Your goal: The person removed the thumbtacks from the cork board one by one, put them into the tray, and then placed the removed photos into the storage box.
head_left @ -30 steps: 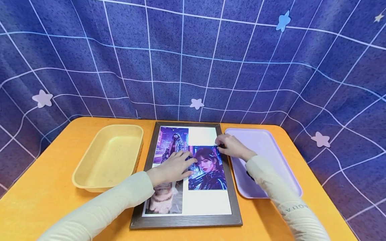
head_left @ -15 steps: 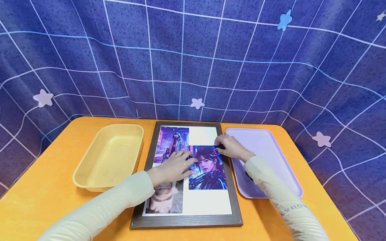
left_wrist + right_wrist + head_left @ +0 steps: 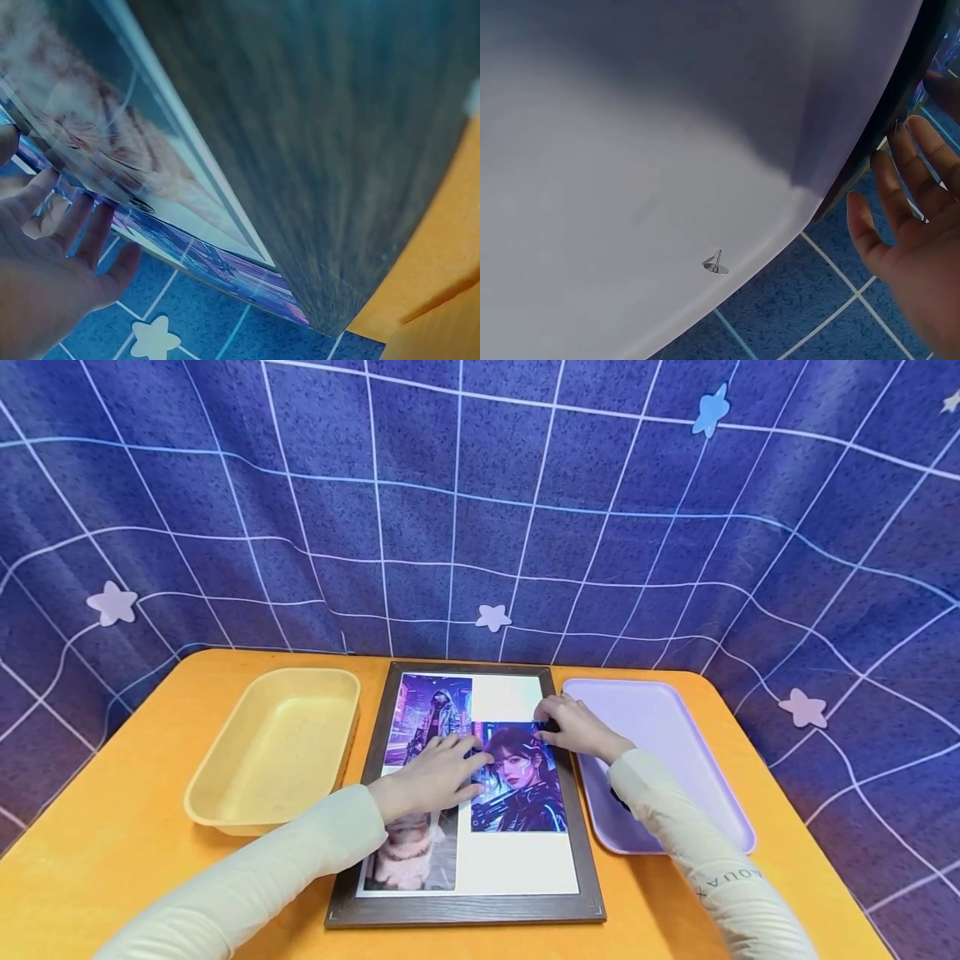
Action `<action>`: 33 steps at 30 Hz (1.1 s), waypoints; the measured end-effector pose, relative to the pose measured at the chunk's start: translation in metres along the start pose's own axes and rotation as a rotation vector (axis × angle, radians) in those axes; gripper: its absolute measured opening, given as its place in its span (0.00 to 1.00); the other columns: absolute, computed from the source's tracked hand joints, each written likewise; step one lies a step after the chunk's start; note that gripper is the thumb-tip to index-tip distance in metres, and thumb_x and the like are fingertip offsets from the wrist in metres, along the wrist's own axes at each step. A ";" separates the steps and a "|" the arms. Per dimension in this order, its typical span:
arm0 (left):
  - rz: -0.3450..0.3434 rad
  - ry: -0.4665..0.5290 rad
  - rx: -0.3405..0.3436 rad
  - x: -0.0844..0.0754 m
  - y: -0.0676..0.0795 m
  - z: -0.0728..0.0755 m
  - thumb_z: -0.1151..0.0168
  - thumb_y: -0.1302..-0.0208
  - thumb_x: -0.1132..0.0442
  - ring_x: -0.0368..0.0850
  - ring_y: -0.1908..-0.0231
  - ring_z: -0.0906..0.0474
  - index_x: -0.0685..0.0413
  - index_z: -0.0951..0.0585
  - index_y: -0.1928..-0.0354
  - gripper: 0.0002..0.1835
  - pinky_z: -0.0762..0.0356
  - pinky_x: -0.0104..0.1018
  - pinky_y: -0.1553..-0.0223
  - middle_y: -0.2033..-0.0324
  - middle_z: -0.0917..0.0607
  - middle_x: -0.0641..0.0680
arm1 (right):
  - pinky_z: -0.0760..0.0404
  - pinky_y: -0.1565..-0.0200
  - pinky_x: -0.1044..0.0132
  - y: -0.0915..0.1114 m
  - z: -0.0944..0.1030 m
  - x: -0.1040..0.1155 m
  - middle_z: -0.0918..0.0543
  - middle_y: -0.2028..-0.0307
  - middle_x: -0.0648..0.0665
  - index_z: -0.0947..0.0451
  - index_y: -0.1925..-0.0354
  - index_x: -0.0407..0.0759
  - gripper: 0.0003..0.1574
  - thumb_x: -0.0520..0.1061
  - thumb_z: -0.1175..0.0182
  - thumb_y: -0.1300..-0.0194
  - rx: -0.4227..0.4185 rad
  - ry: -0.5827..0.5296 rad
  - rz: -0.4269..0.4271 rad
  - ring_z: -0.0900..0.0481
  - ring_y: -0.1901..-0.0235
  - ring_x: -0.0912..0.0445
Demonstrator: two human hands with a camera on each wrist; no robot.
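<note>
Fingers (image 3: 477, 761) of a person's left hand (image 3: 431, 774) lie spread apart, reaching the left side of a rectangular purple-and-blue print of a dark-haired figure (image 3: 521, 785), while the right hand (image 3: 576, 727) bends its fingers at the print's far right corner; whether they pinch anything cannot be told. Both arms wear white sleeves (image 3: 262, 881). The print lies on the right half of a white board (image 3: 517, 864) edged by a dark brown wooden frame (image 3: 465, 910), a print of a hooded figure (image 3: 429, 720) at far left and a print of a striped cat (image 3: 408, 870) at near left, partly under the left hand. On the orange tabletop (image 3: 97, 827), a deep yellow plastic tray (image 3: 197, 818) sits left of the frame and a shallow lilac plastic tray (image 3: 660, 727) right, holding a silver thumbtack (image 3: 716, 267), point up. Behind hangs a blue curtain with a white grid (image 3: 420, 518).
</note>
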State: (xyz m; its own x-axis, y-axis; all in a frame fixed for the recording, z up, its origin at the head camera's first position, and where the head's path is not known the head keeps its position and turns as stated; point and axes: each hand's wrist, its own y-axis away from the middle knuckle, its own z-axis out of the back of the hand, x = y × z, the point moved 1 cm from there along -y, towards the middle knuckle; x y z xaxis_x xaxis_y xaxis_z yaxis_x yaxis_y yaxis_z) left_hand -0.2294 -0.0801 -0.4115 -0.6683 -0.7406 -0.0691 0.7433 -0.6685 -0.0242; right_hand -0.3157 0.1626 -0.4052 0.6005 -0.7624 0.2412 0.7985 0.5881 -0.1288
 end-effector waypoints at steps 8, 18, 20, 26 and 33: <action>-0.008 -0.018 -0.016 -0.002 0.001 0.002 0.50 0.35 0.45 0.52 0.42 0.35 0.43 0.31 0.39 0.24 0.38 0.54 0.42 0.41 0.30 0.53 | 0.30 0.54 0.48 -0.002 -0.001 0.000 0.23 0.62 0.46 0.22 0.60 0.42 0.13 0.47 0.37 0.44 0.019 -0.015 0.011 0.30 0.58 0.50; -0.016 -0.082 -0.028 -0.005 0.001 0.004 0.51 0.35 0.46 0.54 0.42 0.34 0.45 0.30 0.40 0.23 0.37 0.55 0.42 0.43 0.28 0.55 | 0.31 0.53 0.46 -0.001 0.000 0.001 0.23 0.61 0.44 0.21 0.59 0.40 0.14 0.46 0.38 0.43 0.025 -0.036 0.017 0.31 0.57 0.49; -0.020 -0.091 -0.039 -0.006 0.002 0.004 0.51 0.35 0.46 0.54 0.42 0.33 0.45 0.29 0.41 0.23 0.36 0.54 0.42 0.43 0.28 0.54 | 0.31 0.53 0.47 0.000 0.001 0.001 0.23 0.61 0.44 0.21 0.60 0.41 0.13 0.46 0.37 0.43 0.023 -0.038 0.018 0.31 0.57 0.49; -0.018 -0.092 -0.073 -0.006 0.005 0.010 0.50 0.35 0.46 0.53 0.44 0.31 0.45 0.29 0.41 0.23 0.34 0.53 0.44 0.44 0.26 0.53 | 0.32 0.54 0.47 0.000 0.000 0.001 0.23 0.60 0.45 0.22 0.61 0.42 0.13 0.46 0.37 0.43 0.023 -0.041 0.015 0.31 0.57 0.50; 0.004 -0.042 -0.092 -0.002 0.019 0.028 0.48 0.36 0.49 0.55 0.43 0.32 0.47 0.29 0.41 0.23 0.35 0.54 0.43 0.45 0.26 0.54 | 0.34 0.54 0.48 0.000 0.000 0.001 0.23 0.60 0.44 0.22 0.61 0.42 0.12 0.46 0.37 0.44 0.024 -0.029 0.008 0.31 0.56 0.49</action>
State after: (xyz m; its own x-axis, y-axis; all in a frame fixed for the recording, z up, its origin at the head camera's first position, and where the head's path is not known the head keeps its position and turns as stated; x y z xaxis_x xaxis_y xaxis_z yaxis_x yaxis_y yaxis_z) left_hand -0.2146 -0.0935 -0.3836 -0.6642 -0.7470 -0.0276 0.7444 -0.6577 -0.1153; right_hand -0.3151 0.1621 -0.4049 0.6048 -0.7500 0.2678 0.7923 0.6006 -0.1075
